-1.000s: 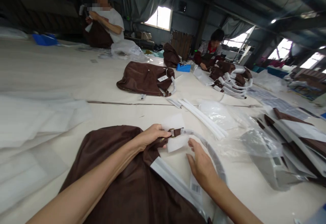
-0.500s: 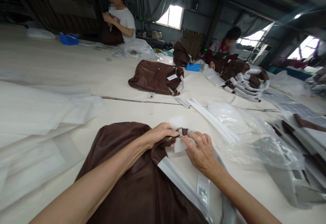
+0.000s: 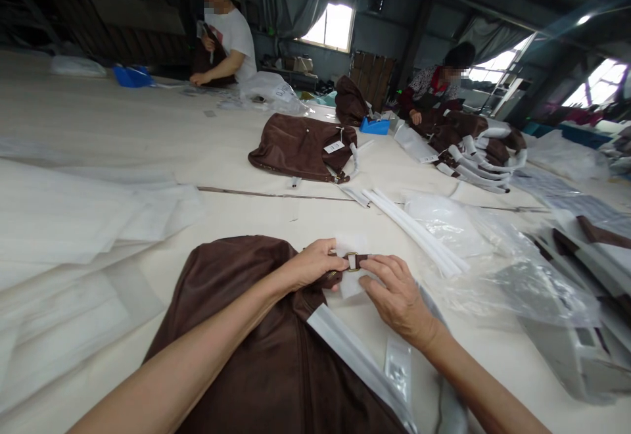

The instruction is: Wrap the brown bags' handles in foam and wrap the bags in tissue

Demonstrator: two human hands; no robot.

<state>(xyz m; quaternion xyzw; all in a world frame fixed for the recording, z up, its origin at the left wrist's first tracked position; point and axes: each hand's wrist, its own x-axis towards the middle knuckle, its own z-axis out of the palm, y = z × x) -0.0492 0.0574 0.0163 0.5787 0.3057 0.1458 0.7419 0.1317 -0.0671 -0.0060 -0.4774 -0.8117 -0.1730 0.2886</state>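
Note:
A dark brown handbag (image 3: pixel 236 329) lies on the table right in front of me. My left hand (image 3: pixel 315 264) pinches the bag's corner beside a brass-coloured metal ring (image 3: pixel 351 261). On the other side of the ring, my right hand (image 3: pixel 397 292) has its fingers on the short brown strap end (image 3: pixel 363 260). A thin white sheet (image 3: pixel 351 284) sits under and around the ring. Grey-white wrapping (image 3: pixel 355 355) runs along the bag's edge, and a small clear packet (image 3: pixel 398 368) lies beside it.
Another brown handbag (image 3: pixel 300 148) with a white tag lies farther back. White strips (image 3: pixel 419 233) and clear plastic bags (image 3: pixel 458 237) are to the right. Translucent sheets (image 3: pixel 73 217) spread at left. Two co-workers stand across the table, near blue tape dispensers (image 3: pixel 374 126) and wrapped bag handles (image 3: pixel 478 164).
The metal ring has turned to face me more squarely, and the strap end now lies straighter across it. The co-worker at left has lowered one hand to the table.

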